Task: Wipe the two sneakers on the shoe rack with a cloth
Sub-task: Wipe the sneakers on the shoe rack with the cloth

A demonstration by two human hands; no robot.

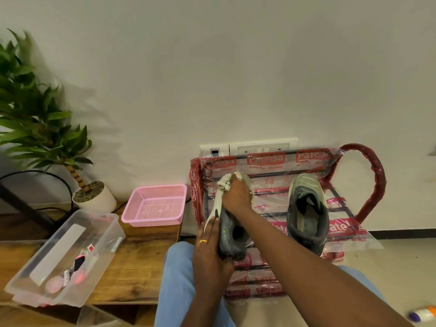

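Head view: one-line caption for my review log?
Left hand steadies one sneaker over the shoe rack, right hand presses a cloth on its toe; second sneaker rests alongside.

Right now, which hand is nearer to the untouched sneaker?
Right. The right hand, holding the cloth, is just left of the untouched sneaker; the left hand grips the other sneaker, farther left.

I get soft, slightly dim indoor light. The plant [35,109] throws a faint shadow rightward on the wall [236,67]. Glare streaks the plastic wrap [368,239] on the shoe rack [375,175]. Wide-angle distortion bends the edges, where leaves and a bottle [423,315] smear.
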